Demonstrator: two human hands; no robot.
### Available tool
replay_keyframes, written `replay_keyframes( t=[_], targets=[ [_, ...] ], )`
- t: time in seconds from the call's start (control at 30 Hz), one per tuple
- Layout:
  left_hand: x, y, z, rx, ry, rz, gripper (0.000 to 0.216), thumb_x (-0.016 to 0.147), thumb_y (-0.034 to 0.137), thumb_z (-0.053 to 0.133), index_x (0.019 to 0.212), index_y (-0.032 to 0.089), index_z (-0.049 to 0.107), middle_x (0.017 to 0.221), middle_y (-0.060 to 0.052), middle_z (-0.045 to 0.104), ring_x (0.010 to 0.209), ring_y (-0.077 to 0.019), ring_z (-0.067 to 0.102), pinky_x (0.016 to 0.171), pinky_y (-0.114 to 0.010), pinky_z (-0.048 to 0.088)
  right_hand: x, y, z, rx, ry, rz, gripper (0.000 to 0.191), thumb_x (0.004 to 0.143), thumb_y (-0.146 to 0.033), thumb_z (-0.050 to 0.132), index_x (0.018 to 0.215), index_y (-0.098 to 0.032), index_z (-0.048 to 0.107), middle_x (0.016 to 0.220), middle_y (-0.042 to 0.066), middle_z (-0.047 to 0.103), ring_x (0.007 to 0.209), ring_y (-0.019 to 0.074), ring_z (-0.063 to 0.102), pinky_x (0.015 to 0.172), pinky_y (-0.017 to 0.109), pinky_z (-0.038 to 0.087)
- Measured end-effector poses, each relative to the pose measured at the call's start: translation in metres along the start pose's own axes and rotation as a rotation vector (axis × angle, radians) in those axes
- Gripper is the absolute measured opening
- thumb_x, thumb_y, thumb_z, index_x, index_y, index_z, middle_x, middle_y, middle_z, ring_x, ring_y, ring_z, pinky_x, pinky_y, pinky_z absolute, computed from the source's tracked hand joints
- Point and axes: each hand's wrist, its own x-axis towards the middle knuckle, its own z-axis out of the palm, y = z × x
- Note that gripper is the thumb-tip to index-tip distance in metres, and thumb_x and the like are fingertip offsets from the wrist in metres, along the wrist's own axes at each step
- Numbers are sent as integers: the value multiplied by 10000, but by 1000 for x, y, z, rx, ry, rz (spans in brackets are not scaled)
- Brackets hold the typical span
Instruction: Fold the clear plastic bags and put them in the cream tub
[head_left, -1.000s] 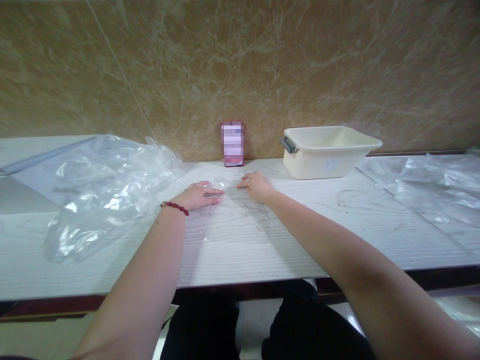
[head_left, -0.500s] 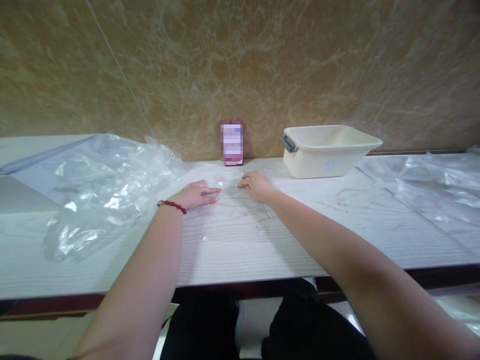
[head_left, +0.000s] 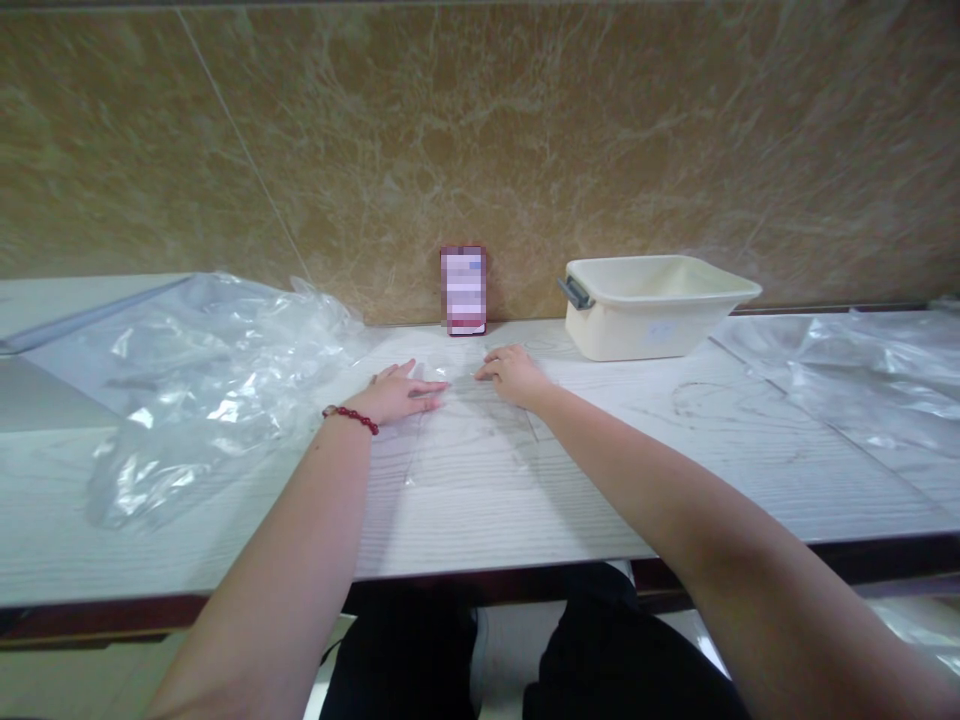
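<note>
A thin clear plastic bag [head_left: 472, 445] lies flat on the white wood-grain table [head_left: 630, 480], its outline faint. My left hand [head_left: 396, 395] rests palm down at the bag's upper left, fingers spread, with the fingertips on the plastic. At the upper right of the bag, my right hand [head_left: 514, 374] touches the film with slightly bent fingers held apart. Some of its fingertips are hard to make out against the plastic. Neither hand grips anything that I can see.
A phone [head_left: 463, 290] leans upright against the marbled wall [head_left: 420, 130]. Right of it stands a cream plastic bin [head_left: 637, 332] with a grey handle clip. Crumpled clear plastic [head_left: 217, 390] heaps on the left; more plastic sheeting [head_left: 885, 370] lies at the far right.
My left hand has slid slightly to the right over the plastic bag. My right hand has kept almost the same place, and the view has tilted a little upward.
</note>
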Motion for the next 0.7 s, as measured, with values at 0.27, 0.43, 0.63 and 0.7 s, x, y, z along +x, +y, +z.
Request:
replay_keyframes(
  t=[0.27, 0.43, 0.63, 0.7],
  targets=[
    [0, -13, 1, -26, -63, -29, 651, 597, 686, 385, 1173, 382, 384, 1333, -40, 251, 1196, -352, 178, 927, -487, 139, 1, 6, -1, -14, 2, 40, 326, 741, -122, 401, 907, -292, 625, 1081, 13, 507, 1010, 178, 389, 867, 325, 275],
    [-2, -12, -3, -72, -7, 42, 640, 630, 657, 379, 1187, 344, 389, 1304, -49, 316, 1177, -296, 267, 938, -392, 197, 1, 9, -34, -29, 165, 87, 367, 694, -60, 391, 942, -218, 611, 1004, 36, 561, 967, 164, 446, 861, 307, 303],
    [-1, -15, -5, -117, 187, 31, 570, 717, 580, 324, 1182, 268, 431, 1236, -68, 421, 1114, -224, 382, 919, -312, 255, -24, -29, -85, -38, 80, 19, 264, 726, -162, 417, 907, -189, 607, 885, 34, 605, 787, 132, 529, 719, 236, 384],
    [-2, -15, -6, -108, 220, 65, 548, 733, 539, 332, 1174, 235, 447, 1186, -73, 473, 1074, -202, 422, 908, -286, 274, -46, -55, -88, -124, -52, -82, 225, 737, -215, 433, 858, -192, 621, 865, 43, 607, 782, 144, 533, 697, 242, 388]
  ],
)
